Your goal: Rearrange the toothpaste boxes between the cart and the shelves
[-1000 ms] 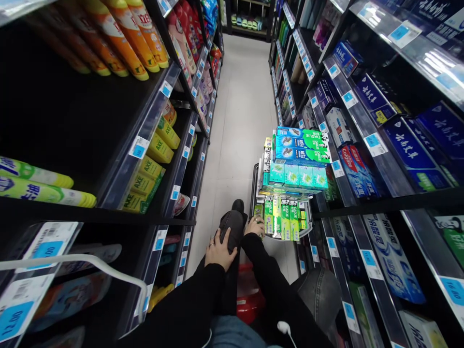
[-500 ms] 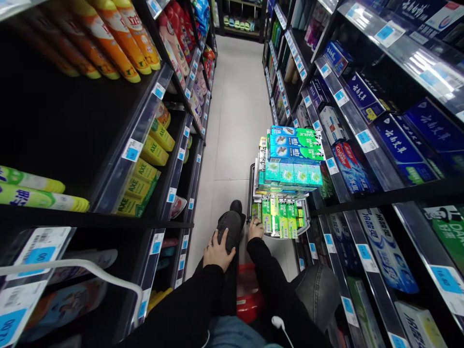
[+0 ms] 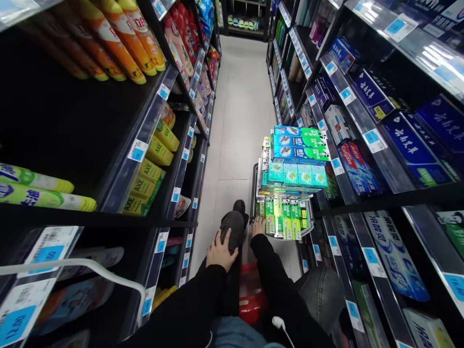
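My left hand (image 3: 222, 249) lies on my knee (image 3: 233, 229) with its fingers spread and nothing in it. My right hand (image 3: 258, 226) is at the near left corner of a shopping basket (image 3: 309, 231), its fingers bent over the rim; the fingertips are partly hidden. Several toothpaste boxes fill the basket. Green and yellow Darlie boxes (image 3: 286, 218) stand at the near end. Behind them, teal boxes (image 3: 297, 175) are stacked higher, with blue and green Darlie boxes (image 3: 300, 145) on top.
Shelves with yellow AXE packs (image 3: 159, 150) and orange bottles (image 3: 121, 36) line the left. Toothpaste shelves (image 3: 348, 203) stand close on the basket's right. The pale floor (image 3: 242, 106) runs between them. Something red (image 3: 252, 299) is beneath me. A white cable-like bar (image 3: 90, 266) crosses at lower left.
The whole view has shifted slightly, so things appear a little further right. Both hands keep their places on the knee and at the basket.
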`<move>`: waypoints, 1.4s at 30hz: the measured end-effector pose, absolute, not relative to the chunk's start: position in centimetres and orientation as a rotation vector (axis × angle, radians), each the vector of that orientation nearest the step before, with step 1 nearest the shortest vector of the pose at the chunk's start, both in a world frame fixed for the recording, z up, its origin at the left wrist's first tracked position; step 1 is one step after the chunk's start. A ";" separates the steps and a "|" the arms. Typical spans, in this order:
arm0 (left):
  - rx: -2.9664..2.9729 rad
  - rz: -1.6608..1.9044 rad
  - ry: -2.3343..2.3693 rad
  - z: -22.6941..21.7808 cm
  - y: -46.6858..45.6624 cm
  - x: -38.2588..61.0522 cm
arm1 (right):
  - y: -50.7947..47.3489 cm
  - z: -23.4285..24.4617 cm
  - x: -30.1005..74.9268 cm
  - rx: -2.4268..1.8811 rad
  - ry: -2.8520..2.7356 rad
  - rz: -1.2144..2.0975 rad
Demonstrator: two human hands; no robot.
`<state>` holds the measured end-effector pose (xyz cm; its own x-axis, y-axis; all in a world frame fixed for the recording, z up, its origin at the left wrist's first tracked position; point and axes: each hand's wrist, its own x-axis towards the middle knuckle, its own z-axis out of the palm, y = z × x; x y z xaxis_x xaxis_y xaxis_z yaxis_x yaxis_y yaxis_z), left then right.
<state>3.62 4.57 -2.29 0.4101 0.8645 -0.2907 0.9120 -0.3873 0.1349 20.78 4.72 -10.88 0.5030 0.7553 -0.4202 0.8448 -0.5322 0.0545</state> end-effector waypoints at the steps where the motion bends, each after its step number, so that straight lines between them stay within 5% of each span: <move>1: 2.399 -0.249 1.554 -2.3 4.5 3.6 | 4.6 -10.8 20.7 2.502 1.347 -0.514; 12: 2.411 -0.228 1.559 -2.5 4.4 3.7 | 1.9 -10.7 17.1 2.617 0.864 -0.565; 42: 2.388 -0.287 1.549 -2.1 4.6 3.8 | 0.2 -7.2 19.5 2.665 0.975 -0.724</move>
<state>3.85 4.60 -2.13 0.4055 0.8585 -0.3140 0.9140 -0.3861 0.1247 19.50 0.19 -7.24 0.6599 0.5470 -0.5150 0.6516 -0.7580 0.0298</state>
